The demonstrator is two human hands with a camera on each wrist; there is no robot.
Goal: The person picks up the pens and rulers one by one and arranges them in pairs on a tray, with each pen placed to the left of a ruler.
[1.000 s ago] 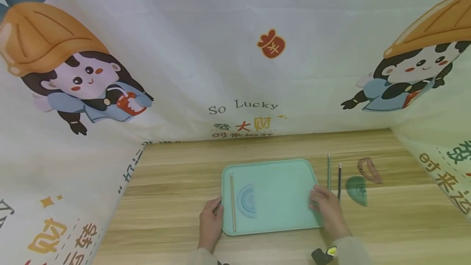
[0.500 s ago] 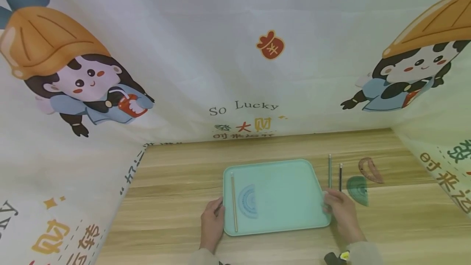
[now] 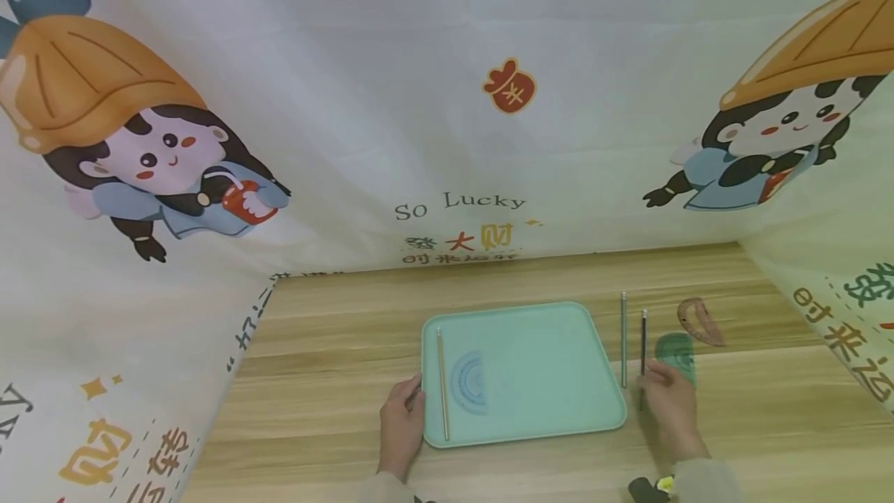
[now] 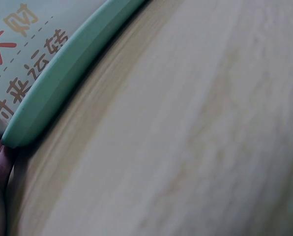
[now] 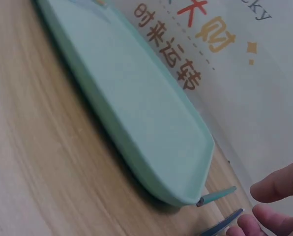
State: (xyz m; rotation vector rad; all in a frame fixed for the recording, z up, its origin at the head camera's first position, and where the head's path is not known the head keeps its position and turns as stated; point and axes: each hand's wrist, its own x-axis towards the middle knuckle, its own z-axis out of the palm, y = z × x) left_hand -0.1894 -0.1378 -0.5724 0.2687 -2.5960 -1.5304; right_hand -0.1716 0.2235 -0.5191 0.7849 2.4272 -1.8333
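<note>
My left hand [image 3: 401,421] holds the left edge of a mint-green tray [image 3: 538,379]; in the left wrist view fingers [image 4: 0,164] lie at the tray's rim [image 4: 63,73]. On the tray lie a yellow pencil [image 3: 442,386] and a clear blue protractor [image 3: 469,383]. My right hand [image 3: 672,406] is off the tray, its fingertips at the black pencil [image 3: 643,340]. In the right wrist view its fingers [image 5: 277,188] are spread beside that dark pencil [image 5: 220,225], with no grip visible. A green pencil [image 3: 624,340] lies between tray and hand.
A green protractor [image 3: 673,352], partly behind my right hand, and a reddish protractor [image 3: 701,322] lie at the right of the wooden table [image 3: 335,355]. A printed white cloth [image 3: 391,99] surrounds the table at the back and sides.
My right hand has left the tray's right edge and moved right to the black pencil. The tray's right side came into view as the hand slid off. My left hand stays put.
</note>
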